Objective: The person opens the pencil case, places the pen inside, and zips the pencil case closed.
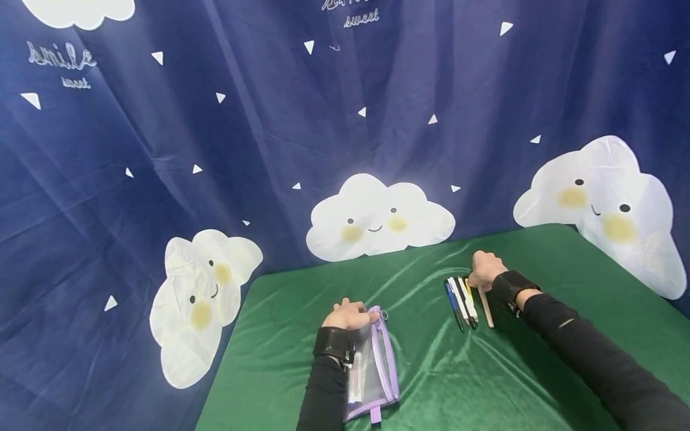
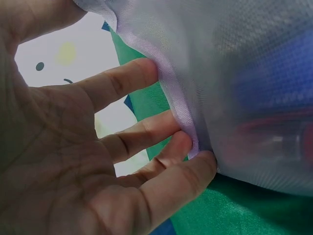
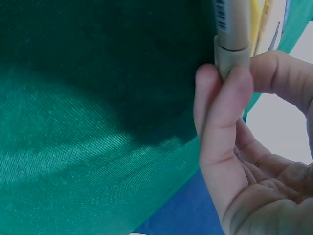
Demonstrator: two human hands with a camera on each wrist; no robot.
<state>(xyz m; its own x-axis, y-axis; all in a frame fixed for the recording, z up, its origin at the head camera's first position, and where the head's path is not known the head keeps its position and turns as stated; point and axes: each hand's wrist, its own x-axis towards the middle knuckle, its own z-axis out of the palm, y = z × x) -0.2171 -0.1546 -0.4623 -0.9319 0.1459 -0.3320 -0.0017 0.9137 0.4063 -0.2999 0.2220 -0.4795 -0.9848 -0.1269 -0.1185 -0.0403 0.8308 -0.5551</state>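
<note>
Watching from the head view, I have the left hand (image 1: 347,315) at the far end of a lilac-trimmed mesh pouch (image 1: 373,365), which lies on the left half of the green table (image 1: 426,377), short of the left edge. White pens (image 1: 356,377) show through its mesh. Nearer the far edge, right of the middle, a row of pens (image 1: 459,303) in blue, white and yellow lies side by side; just beside it, on the right, I have the right hand (image 1: 485,269) over a beige marker (image 1: 486,306). Past the far edge hangs a dark blue curtain (image 1: 259,149) with smiling clouds.

On the left wrist view, my left fingers stretch out with gaps between them, unclenched, their tips against the lilac trim (image 2: 178,98). Blue and red shapes blur behind the mesh.

On the right wrist view, I have the marker's end pinched between thumb and fingers. A barcode label (image 3: 221,14) shows on its barrel, and yellow and white pens lie alongside.
</note>
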